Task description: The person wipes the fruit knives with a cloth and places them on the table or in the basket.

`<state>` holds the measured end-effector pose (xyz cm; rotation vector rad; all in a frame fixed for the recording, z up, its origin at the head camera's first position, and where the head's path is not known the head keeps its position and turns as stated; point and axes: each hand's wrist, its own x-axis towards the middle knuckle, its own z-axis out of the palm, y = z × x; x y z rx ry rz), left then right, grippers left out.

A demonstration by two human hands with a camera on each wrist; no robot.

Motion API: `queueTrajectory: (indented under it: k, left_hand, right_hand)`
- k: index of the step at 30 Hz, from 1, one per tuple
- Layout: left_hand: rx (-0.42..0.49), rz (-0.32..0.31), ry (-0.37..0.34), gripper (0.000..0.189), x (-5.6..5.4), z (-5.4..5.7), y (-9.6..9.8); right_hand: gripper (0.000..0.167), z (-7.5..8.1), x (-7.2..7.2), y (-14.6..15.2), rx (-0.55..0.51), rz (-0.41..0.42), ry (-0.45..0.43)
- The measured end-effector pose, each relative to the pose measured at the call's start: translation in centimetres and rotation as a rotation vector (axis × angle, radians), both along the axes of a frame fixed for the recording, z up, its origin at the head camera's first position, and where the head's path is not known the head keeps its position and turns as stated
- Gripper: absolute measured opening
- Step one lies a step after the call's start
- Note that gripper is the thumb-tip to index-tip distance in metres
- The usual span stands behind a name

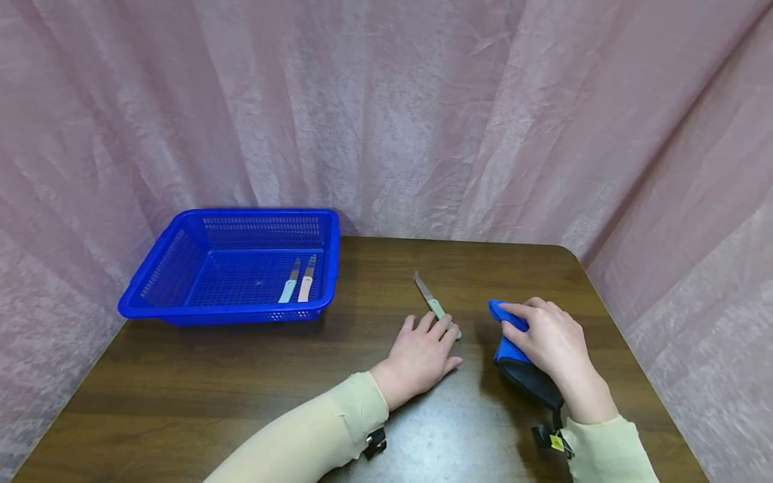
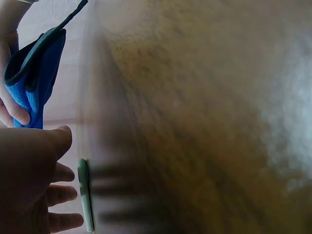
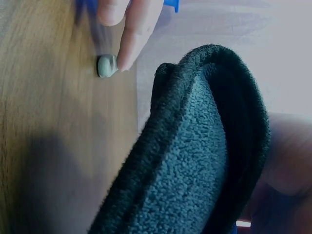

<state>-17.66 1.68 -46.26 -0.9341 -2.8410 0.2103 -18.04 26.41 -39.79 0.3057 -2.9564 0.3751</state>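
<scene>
Green-hdl knife [image 1: 436, 307] flat on table, blade pointing away from the person; L hand [image 1: 417, 362] right at its near end, R hand [image 1: 549, 339] off to its right, w/ a gap btwn. L hand: fingers extended & spread, nothing gripped, fingertips over/at the hdl (contact or slight gap? can't tell). R hand: thumb & fingers closed on a folded blue cloth [image 1: 507, 352] w/ dark edging.

Obscured: part of knife hdl behind L fingers in head view; L wrist view gives hdl only, side-on; R wrist view just its rounded end. Some R fingers hidden by the hand itself; cloth blocks much of R wrist view, hand there blurred. Both sleeves cut off at frame bottom.

Surface: brown wood-grain table [image 1: 181, 389], glare nr front. Blue basket [image 1: 217, 312] at far L, holding a blue-hdl knife [image 1: 288, 290] & a pink-hdl knife [image 1: 306, 288] side by side. Bkgd: pink, draped curtain [image 1: 386, 134] behind & at R.
</scene>
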Motion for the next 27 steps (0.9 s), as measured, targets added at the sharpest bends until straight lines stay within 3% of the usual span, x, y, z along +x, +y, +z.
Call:
queueTrajectory:
  k: [8,21,27]
  left_hand:
    - [0.022,-0.001,0.039,0.060,-0.1,-0.5,-0.2]
    - [0.016,-0.002,-0.013,0.060,0.2,0.0,-1.6]
    - [0.063,-0.019,0.039,0.049,0.5,0.5,-2.6]
  right_hand:
    - [0.041,0.0,0.0,-0.2,0.002,-0.002,-0.011]
    - [0.042,-0.2,0.1,-0.4,0.006,0.002,-0.010]
    - [0.041,-0.2,0.1,-0.6,0.005,0.009,0.004]
